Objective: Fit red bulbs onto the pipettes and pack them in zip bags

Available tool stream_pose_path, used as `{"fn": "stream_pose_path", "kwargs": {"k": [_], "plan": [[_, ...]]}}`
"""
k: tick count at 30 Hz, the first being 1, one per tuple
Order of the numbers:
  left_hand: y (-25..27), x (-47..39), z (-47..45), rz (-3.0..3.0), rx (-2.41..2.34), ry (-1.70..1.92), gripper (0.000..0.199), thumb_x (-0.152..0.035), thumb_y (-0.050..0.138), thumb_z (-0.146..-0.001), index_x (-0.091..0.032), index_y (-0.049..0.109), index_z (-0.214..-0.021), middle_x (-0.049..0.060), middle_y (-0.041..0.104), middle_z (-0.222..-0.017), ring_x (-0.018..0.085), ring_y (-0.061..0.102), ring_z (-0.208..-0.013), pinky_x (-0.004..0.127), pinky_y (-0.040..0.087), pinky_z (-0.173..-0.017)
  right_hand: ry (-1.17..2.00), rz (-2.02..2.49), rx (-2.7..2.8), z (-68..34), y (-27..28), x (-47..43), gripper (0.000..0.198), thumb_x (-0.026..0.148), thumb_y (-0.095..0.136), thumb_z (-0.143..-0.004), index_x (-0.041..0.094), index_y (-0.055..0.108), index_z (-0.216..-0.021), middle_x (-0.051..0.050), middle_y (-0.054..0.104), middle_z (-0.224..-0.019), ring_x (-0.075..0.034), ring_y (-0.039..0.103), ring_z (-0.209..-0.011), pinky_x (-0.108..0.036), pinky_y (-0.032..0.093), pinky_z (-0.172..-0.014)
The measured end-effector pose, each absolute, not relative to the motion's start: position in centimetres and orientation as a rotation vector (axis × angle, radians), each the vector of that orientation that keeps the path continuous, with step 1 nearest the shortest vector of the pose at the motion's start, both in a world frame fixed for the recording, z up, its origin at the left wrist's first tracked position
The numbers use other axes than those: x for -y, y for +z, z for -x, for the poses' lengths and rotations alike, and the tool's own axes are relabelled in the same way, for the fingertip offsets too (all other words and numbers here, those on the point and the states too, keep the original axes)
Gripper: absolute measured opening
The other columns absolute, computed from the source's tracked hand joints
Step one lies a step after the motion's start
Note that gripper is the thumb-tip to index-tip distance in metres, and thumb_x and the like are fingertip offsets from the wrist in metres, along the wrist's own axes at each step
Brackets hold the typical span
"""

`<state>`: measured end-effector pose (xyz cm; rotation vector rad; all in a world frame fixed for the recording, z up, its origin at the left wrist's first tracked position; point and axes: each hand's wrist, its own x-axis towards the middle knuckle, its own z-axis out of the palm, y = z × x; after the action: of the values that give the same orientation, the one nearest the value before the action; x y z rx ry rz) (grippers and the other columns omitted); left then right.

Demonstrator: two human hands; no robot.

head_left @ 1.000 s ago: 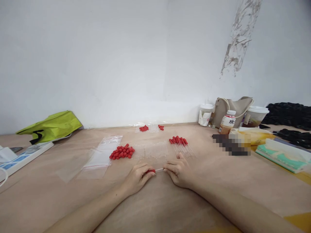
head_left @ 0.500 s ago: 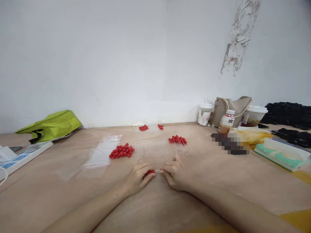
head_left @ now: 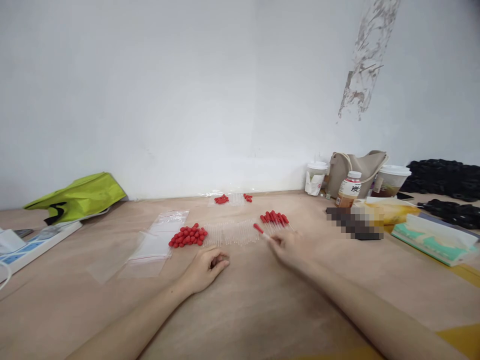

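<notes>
My right hand (head_left: pixel 287 247) pinches the clear stem of a glass dropper (head_left: pixel 258 228) with a red rubber bulb, the bulb pointing away to the upper left. It is beside a row of red-bulbed droppers (head_left: pixel 275 218), whose lower stems it partly covers. My left hand (head_left: pixel 208 267) rests on the table with loosely curled fingers, a gap before the thumb and nothing held. Just beyond it lie a heap of loose red rubber bulbs (head_left: pixel 187 236) and rows of bare glass tubes (head_left: pixel 230 232).
Clear zip bags (head_left: pixel 153 240) lie to the left, near a power strip (head_left: pixel 41 245) and a yellow-green bag (head_left: pixel 78 197). Packed bulbs and tubes (head_left: pixel 235 199) lie by the wall. A drink bottle (head_left: pixel 348 190), cups (head_left: pixel 316 177) and a tissue pack (head_left: pixel 433 240) stand right.
My hands have parted. The right hand has carried the dropper up and right to the row of droppers; the left hand has let go of its red bulb and drawn slightly left.
</notes>
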<state>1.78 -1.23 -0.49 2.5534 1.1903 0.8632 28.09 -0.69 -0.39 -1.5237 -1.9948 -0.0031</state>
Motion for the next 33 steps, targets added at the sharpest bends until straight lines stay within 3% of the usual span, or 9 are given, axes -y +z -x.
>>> {"fn": "stream_pose_path", "kwargs": {"k": [5,14,23,33], "plan": [[-0.3,1.2,-1.7,-2.556,-1.145,0.788,0.015,-0.026,0.046,-0.082,-0.019,0.059,-0.084,0.001,0.056,-0.074,0.012,0.052,-0.062,0.022,0.04,-0.057,0.191,1.729,1.618,-29.5,0.2,-3.1,0.02,0.03,0.048,-0.075,0.02,0.058,-0.09,-0.003,0.061,-0.071,-0.016,0.054,-0.066,-0.026,0.031,-0.061],[-0.4,1.3,-1.6,-2.565,-1.161,0.767,0.015,-0.026,0.046,-0.083,-0.019,0.059,-0.087,0.001,0.055,-0.074,0.012,0.051,-0.062,0.022,0.04,-0.058,0.072,1.941,1.533,-26.0,0.1,-6.4,0.012,0.023,0.047,-0.071,0.02,0.056,-0.078,-0.003,0.063,-0.074,-0.019,0.056,-0.078,-0.034,0.028,-0.078],[-0.4,1.3,-1.6,-2.558,-1.148,0.762,0.014,-0.025,0.046,-0.083,-0.019,0.058,-0.086,0.0,0.054,-0.074,0.012,0.05,-0.064,0.022,0.039,-0.058,-0.065,2.045,1.581,-26.0,-0.4,-6.4,0.017,0.029,0.046,-0.071,0.019,0.057,-0.078,-0.005,0.063,-0.076,-0.022,0.056,-0.08,-0.034,0.03,-0.074],[-0.6,1.1,-1.6,-2.568,-1.138,0.789,0.013,-0.024,0.047,-0.082,-0.019,0.058,-0.086,0.0,0.054,-0.073,0.011,0.05,-0.062,0.022,0.039,-0.057,-0.1,1.976,1.687,-25.6,-0.1,-5.7,0.024,0.035,0.043,-0.076,0.02,0.061,-0.077,-0.006,0.064,-0.075,-0.021,0.056,-0.079,-0.037,0.024,-0.082]]}}
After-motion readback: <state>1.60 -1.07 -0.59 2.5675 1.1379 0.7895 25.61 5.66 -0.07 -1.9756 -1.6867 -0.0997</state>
